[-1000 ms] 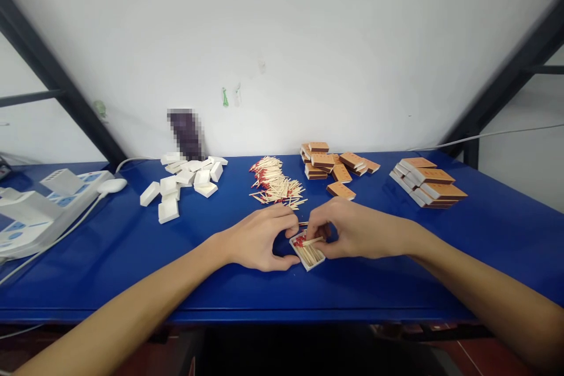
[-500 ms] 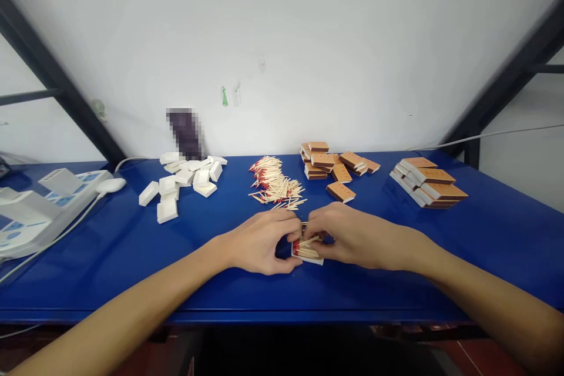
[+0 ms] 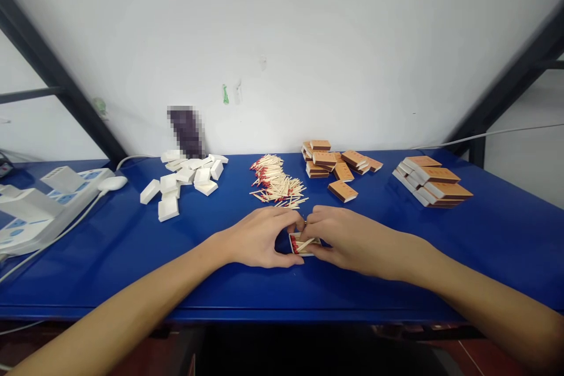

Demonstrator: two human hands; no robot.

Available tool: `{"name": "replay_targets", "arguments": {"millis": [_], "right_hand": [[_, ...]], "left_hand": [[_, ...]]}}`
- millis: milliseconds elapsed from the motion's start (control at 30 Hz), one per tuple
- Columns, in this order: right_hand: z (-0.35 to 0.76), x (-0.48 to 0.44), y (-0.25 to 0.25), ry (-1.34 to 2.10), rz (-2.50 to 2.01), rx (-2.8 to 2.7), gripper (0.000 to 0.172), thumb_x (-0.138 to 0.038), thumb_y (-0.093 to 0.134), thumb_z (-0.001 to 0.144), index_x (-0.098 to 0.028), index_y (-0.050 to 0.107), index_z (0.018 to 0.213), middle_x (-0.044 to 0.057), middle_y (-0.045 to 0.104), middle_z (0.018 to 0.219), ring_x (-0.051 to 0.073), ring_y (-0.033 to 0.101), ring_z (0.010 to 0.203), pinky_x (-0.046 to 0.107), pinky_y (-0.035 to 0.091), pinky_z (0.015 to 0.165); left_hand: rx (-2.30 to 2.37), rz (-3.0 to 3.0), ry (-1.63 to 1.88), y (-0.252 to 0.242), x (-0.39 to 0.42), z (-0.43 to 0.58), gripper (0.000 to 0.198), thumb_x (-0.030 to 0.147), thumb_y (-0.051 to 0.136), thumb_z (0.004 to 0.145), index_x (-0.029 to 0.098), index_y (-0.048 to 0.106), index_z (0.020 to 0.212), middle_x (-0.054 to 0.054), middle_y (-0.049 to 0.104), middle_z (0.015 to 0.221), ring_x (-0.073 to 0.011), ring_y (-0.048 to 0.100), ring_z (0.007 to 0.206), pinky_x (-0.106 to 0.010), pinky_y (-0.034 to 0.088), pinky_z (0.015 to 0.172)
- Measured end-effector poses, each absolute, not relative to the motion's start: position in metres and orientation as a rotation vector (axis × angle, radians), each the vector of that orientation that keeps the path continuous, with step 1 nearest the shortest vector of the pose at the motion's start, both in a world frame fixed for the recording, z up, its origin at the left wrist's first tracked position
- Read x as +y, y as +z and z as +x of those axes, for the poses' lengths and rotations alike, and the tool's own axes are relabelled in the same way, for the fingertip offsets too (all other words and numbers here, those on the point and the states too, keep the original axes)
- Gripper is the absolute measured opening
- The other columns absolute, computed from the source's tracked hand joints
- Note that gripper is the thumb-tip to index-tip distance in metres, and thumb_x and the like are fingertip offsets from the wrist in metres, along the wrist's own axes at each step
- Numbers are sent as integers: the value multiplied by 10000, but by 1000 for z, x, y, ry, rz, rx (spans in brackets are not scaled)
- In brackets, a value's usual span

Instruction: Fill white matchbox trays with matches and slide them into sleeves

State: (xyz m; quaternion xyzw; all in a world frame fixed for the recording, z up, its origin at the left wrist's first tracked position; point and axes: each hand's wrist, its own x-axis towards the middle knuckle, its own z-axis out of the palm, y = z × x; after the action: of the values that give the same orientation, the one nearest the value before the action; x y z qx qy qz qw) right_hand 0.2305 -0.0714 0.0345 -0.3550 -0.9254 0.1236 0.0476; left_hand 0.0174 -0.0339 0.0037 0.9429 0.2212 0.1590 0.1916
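Observation:
A small white tray (image 3: 296, 252) with red-headed matches in it lies on the blue table between my hands. My left hand (image 3: 259, 238) grips the tray, thumb along its near side and fingers at its far side. From the right, my right hand (image 3: 352, 238) reaches over the tray, its fingers pinched on matches inside it; the fingertips are partly hidden. Just beyond my hands is a heap of loose matches (image 3: 275, 182). Several orange-brown matchbox sleeves (image 3: 342, 191) are piled behind my right hand.
White trays (image 3: 168, 208) are scattered at the back left. Stacked matchboxes (image 3: 440, 182) stand on the right. A white power strip (image 3: 88, 191) with a cable is at the far left. A pixelated dark object (image 3: 188, 132) leans on the wall (image 3: 335, 41).
My right hand's fingers have shifted over the tray, and the matches inside lie at different angles. The tray is a little higher in view. My left hand still holds it.

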Motion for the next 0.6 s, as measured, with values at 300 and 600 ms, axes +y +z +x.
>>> {"name": "replay_targets", "arguments": {"millis": [300,600], "right_hand": [[242,-68,42,579,-1051,-2796,179,-245,550,935,-193,713,884,54,655,890,192,594,861,304,436,745],[256,-50,27,467,-1200,-2681,243,-281,519,932,-182,665,1099,84,625,1025,206,593,881,332,448,767]], "left_hand": [[526,2738,459,4,-28,12,343,483,693,815,190,628,982,-35,635,902,-175,594,803,-283,443,727],[481,2789,496,5,-28,10,298,459,687,835,177,685,934,-60,671,930,-180,628,825,-294,457,776]]}}
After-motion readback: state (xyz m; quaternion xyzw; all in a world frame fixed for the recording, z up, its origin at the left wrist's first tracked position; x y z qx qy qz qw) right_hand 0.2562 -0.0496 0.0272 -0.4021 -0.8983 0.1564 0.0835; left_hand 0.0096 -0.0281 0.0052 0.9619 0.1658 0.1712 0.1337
